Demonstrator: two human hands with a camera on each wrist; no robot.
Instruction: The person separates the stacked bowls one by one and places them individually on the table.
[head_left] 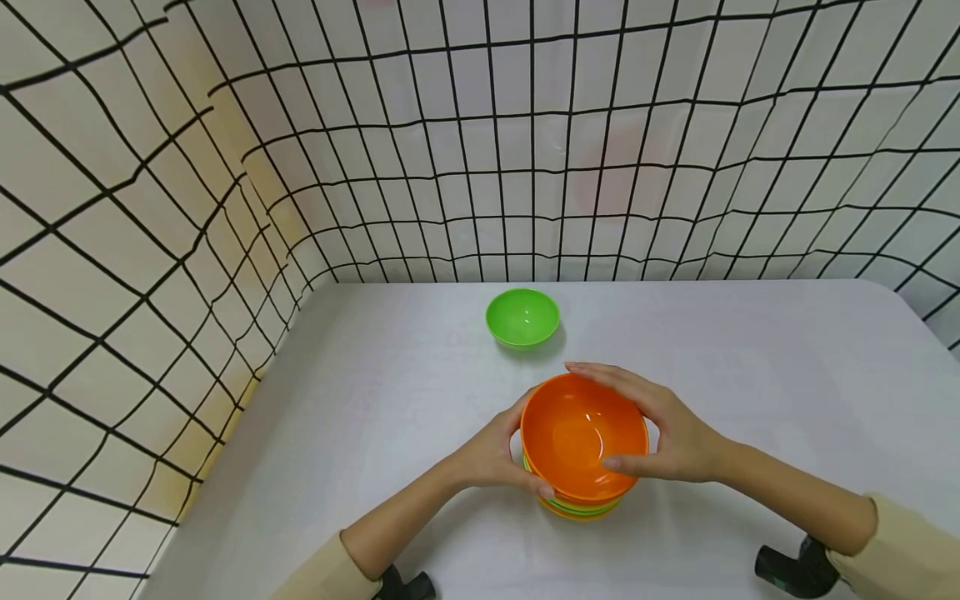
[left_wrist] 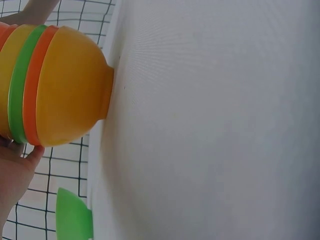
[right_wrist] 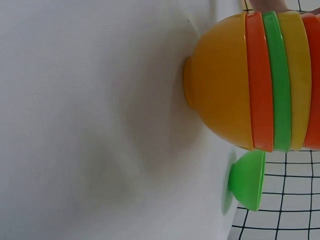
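white tabletop [head_left: 360, 417], black grid [head_left: 533, 112] behind. bowl stack [head_left: 583, 446] is nearer than the green bowl [head_left: 522, 318]; left hand [head_left: 504, 454] grips stack side, right hand [head_left: 678, 437] top rim, probably for alignment.

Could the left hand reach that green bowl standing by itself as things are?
Probably yes, if it lets go first: the left hand is holding the bowl stack. Nothing appears to stand between that hand and the green bowl just beyond.
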